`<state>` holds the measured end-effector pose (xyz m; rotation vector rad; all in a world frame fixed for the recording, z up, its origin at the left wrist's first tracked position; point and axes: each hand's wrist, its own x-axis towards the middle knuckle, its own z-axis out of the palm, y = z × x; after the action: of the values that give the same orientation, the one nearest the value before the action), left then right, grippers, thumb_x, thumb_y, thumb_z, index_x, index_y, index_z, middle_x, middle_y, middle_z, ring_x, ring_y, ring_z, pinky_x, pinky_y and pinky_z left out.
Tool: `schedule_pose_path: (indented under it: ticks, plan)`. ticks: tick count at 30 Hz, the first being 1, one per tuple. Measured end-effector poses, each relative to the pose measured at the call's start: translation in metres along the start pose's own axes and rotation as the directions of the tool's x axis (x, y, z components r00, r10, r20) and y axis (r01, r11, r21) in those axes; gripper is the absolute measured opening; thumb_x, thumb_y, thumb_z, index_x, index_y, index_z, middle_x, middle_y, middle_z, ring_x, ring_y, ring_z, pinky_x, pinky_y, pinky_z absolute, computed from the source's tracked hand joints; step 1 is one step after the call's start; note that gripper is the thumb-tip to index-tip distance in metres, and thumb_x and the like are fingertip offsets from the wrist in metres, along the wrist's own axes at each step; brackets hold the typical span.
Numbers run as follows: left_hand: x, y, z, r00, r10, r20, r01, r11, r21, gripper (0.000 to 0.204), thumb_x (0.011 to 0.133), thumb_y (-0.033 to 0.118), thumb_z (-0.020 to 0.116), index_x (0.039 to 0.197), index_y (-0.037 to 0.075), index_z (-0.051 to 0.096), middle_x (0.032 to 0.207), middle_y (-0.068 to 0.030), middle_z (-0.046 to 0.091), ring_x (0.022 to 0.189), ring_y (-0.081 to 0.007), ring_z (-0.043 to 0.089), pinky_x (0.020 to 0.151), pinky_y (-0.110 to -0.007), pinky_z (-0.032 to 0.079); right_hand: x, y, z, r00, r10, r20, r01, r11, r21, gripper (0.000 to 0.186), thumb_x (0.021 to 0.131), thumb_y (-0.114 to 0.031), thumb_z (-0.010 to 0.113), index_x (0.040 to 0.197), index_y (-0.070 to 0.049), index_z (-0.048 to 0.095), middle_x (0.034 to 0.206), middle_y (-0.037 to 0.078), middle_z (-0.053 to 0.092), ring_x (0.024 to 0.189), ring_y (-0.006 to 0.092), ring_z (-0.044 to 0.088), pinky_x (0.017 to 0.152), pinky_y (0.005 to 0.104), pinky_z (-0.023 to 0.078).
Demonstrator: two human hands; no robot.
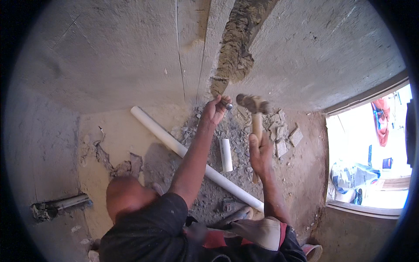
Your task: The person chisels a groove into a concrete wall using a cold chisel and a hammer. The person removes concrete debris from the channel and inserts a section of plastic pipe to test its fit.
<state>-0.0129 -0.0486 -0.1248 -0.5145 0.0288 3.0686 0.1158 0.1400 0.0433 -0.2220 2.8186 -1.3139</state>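
Near the bottom of a rough chased channel (235,43) in the plastered wall, my left hand (216,111) is closed on a metal chisel (228,105), its round struck end toward me and its tip hidden. Just to the right, my right hand (260,153) grips the wooden handle of a hammer (253,104), whose head is raised beside the chisel, apart from it. Broken rubble (196,131) lies on the floor beneath both hands.
A long white pipe (152,129) crosses the floor diagonally, with a short piece (225,155) beside it. Broken slabs (281,135) lie rightward. Another pipe (72,201) sits in a left-wall recess. A bright opening (349,131) shows bags; a bucket (314,252) is at lower right.
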Motion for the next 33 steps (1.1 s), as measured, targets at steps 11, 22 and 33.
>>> schedule_pose_path:
  ticks: [11,22,33]
  plan:
    - [0.000,-0.013,0.009,0.998,-0.051,0.022,0.048,0.992,0.120,0.010,0.090,0.007,0.051,0.093,-0.003,0.052,0.084,-0.0141,0.061,0.083,-0.0269,0.062,0.080,-0.037,0.053,-0.003,0.026,0.033,1.000,0.009,-0.003,-0.009,0.987,-0.163,0.031,0.087,-0.029,0.053,0.092,0.001,0.054,0.072,0.024,0.059,0.071,0.0434,0.059,0.062,0.0471,0.045]
    - [-0.070,-0.045,0.021,0.998,0.027,-0.061,0.023,0.725,0.689,0.010,0.084,0.012,0.054,0.080,0.003,0.052,0.067,-0.0064,0.055,0.054,-0.0196,0.058,0.051,-0.035,0.054,-0.035,0.040,0.004,0.974,0.225,0.027,-0.226,0.973,0.035,0.041,0.088,-0.039,0.056,0.096,0.001,0.058,0.064,0.016,0.057,0.059,0.0250,0.057,0.058,0.0392,0.044]
    - [-0.084,-0.066,0.058,0.979,0.205,0.025,-0.141,0.574,0.807,0.021,0.088,0.022,0.053,0.084,0.002,0.050,0.064,-0.0061,0.054,0.040,-0.0132,0.049,0.032,-0.027,0.040,-0.048,0.049,-0.011,0.963,0.271,-0.009,-0.258,0.926,0.276,0.038,0.089,-0.036,0.054,0.090,0.002,0.054,0.062,0.004,0.050,0.059,0.0133,0.047,0.055,0.0338,0.041]
